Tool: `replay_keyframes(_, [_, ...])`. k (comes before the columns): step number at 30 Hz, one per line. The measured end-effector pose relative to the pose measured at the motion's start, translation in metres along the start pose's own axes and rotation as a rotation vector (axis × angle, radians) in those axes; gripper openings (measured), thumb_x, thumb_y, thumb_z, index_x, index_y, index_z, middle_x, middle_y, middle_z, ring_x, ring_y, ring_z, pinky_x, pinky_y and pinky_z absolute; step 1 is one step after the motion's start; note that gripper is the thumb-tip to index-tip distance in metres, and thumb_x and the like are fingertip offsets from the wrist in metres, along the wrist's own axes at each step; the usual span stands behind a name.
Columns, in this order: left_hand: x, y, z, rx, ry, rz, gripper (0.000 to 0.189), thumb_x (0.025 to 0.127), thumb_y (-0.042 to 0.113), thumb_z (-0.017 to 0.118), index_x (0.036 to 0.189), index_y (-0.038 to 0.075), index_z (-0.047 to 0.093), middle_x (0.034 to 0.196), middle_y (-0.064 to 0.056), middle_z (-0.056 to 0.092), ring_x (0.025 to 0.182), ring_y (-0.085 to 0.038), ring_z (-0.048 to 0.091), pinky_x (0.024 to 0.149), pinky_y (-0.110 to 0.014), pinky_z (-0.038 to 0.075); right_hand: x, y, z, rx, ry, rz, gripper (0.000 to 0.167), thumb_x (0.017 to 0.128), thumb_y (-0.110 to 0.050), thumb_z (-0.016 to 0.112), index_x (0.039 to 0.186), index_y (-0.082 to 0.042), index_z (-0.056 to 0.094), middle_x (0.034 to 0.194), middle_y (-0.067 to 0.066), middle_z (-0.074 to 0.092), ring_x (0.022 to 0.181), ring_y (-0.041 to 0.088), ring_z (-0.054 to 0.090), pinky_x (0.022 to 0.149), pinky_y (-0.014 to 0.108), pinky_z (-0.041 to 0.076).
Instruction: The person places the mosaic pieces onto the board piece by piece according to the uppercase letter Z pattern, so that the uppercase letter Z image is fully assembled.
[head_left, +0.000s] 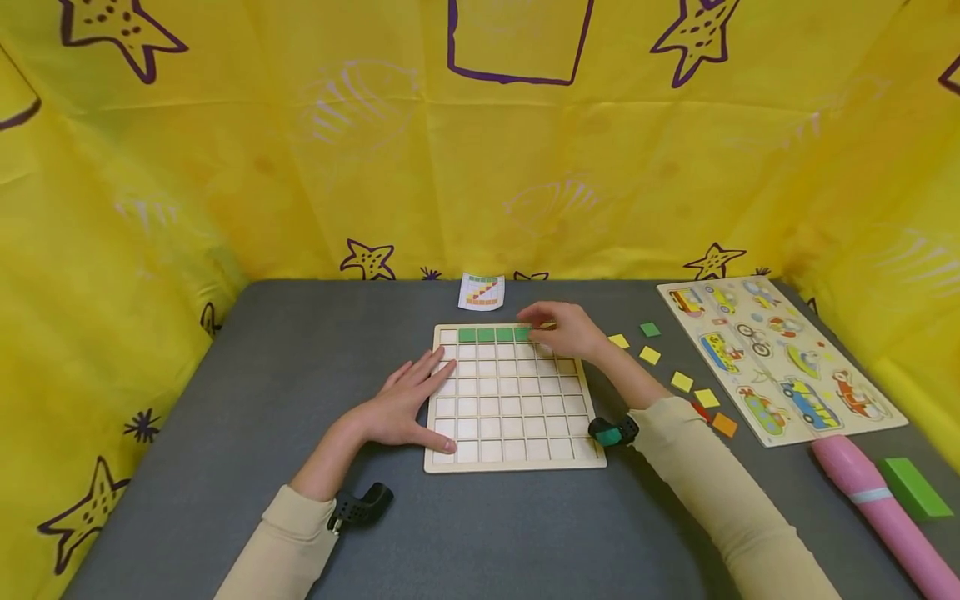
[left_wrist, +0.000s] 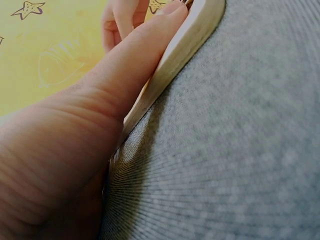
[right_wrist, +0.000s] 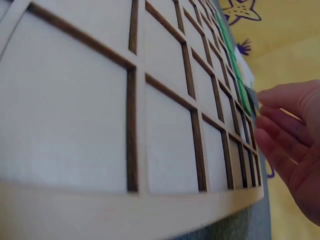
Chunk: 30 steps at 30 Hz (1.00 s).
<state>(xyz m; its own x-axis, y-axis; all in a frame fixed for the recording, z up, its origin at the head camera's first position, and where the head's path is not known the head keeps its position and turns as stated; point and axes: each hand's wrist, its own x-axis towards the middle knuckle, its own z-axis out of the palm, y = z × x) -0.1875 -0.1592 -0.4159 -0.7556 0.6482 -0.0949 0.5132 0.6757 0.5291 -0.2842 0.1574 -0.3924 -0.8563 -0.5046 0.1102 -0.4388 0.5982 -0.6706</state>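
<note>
A square wooden grid board [head_left: 515, 469] lies on the table, and a row of green square tiles [head_left: 486, 335] fills part of its top row. My left hand [head_left: 405, 404] rests spread along the board's left side, its thumb on the lower left corner; the thumb [left_wrist: 135, 55] lies along the board's edge in the left wrist view. Over the top row, my right hand [head_left: 564, 329] pinches a small green tile [right_wrist: 253, 98] at the right end of the green row. Its fingers hide part of that tile.
A pattern card [head_left: 482, 292] lies behind the board. Right of it are loose yellow tiles [head_left: 649, 355], a green tile [head_left: 650, 329], an orange tile [head_left: 724, 424] and a red one by the sleeve. Farther right are a picture puzzle board [head_left: 780, 358], a pink mallet-like object [head_left: 873, 492] and a green block [head_left: 913, 487].
</note>
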Motion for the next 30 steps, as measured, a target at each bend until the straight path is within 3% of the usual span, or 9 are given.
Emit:
replay_keyframes(4, [0.002, 0.0, 0.0, 0.01, 0.001, 0.0, 0.115, 0.075, 0.061, 0.075, 0.157, 0.01, 0.013, 0.163, -0.012, -0.004, 0.149, -0.031, -0.003, 0.114, -0.055, 0.002, -0.011, 0.011, -0.016, 0.012, 0.078, 0.055, 0.026, 0.096, -0.009, 0.061, 0.12, -0.002, 0.066, 0.115, 0.014, 0.067, 0.105, 0.031, 0.063, 0.089, 0.046, 0.05])
replay_keyframes(7, [0.003, 0.0, 0.0, 0.012, 0.006, 0.0, 0.115, 0.075, 0.061, 0.075, 0.157, 0.01, 0.013, 0.163, -0.012, -0.003, 0.149, -0.031, -0.003, 0.114, -0.055, 0.002, -0.023, 0.024, -0.032, -0.038, 0.117, 0.099, 0.023, 0.096, -0.006, 0.058, 0.116, -0.001, 0.068, 0.114, 0.017, 0.067, 0.104, 0.034, 0.063, 0.087, 0.048, 0.05])
replay_keyframes(11, [0.002, 0.0, 0.0, 0.007, 0.008, 0.004, 0.116, 0.075, 0.061, 0.075, 0.157, 0.009, 0.013, 0.163, -0.013, -0.003, 0.148, -0.032, -0.003, 0.114, -0.056, 0.002, -0.043, 0.043, -0.055, -0.114, 0.127, 0.201, 0.028, 0.092, 0.001, 0.051, 0.114, 0.0, 0.068, 0.116, 0.022, 0.064, 0.098, 0.036, 0.06, 0.08, 0.045, 0.049])
replay_keyframes(16, [0.001, 0.0, 0.002, 0.012, 0.015, 0.007, 0.116, 0.075, 0.062, 0.075, 0.157, 0.008, 0.014, 0.163, -0.014, -0.002, 0.148, -0.033, -0.002, 0.113, -0.056, 0.002, -0.063, 0.061, -0.077, -0.167, 0.098, 0.318, 0.044, 0.08, 0.007, 0.046, 0.121, 0.002, 0.064, 0.128, 0.028, 0.055, 0.098, 0.038, 0.049, 0.077, 0.045, 0.038])
replay_keyframes(22, [0.0, 0.0, 0.001, 0.013, 0.012, 0.001, 0.117, 0.074, 0.063, 0.075, 0.157, 0.009, 0.013, 0.163, -0.013, -0.002, 0.148, -0.032, -0.002, 0.114, -0.056, 0.002, -0.074, 0.066, -0.086, -0.164, 0.068, 0.376, 0.045, 0.08, 0.006, 0.051, 0.124, 0.007, 0.059, 0.126, 0.032, 0.053, 0.105, 0.042, 0.049, 0.087, 0.051, 0.041])
replay_keyframes(30, [0.001, 0.001, 0.001, 0.019, 0.0, -0.014, 0.118, 0.073, 0.063, 0.075, 0.158, 0.012, 0.012, 0.163, -0.01, -0.004, 0.149, -0.029, -0.004, 0.114, -0.054, 0.001, -0.076, 0.068, -0.084, -0.099, 0.087, 0.379, 0.038, 0.091, -0.004, 0.062, 0.127, 0.007, 0.056, 0.118, 0.029, 0.058, 0.102, 0.039, 0.053, 0.085, 0.045, 0.045])
